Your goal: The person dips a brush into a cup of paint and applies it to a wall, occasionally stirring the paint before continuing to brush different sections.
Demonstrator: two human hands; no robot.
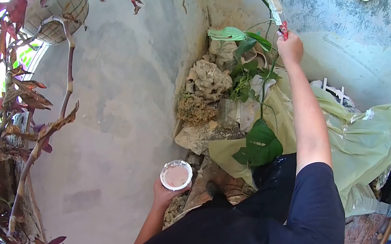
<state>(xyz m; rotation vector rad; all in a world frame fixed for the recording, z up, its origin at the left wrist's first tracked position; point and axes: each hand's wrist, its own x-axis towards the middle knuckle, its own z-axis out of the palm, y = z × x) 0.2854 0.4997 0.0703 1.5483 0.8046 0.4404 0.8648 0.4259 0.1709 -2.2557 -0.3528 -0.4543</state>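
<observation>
My left hand point(164, 194) is wrapped round a white tub point(176, 175) with pale pinkish paint in it and smears on its rim. Stretched far forward, my right hand point(290, 49) grips a paintbrush point(277, 12) by its red handle. The brush's pale bristles point up and to the left, overlapping the painted wall point(323, 19) and lying close to a plant stem in this view. Below that hand, green leaves point(247, 73) climb past the rocks.
Rough rocks point(209, 80) are stacked in the corner. A yellow-green sheet point(356, 132) covers things to the right, with a large green leaf point(262, 143) over its left side. A grey wall point(109, 107) fills the left. A hanging pot point(62, 4) and dry branches stand at far left.
</observation>
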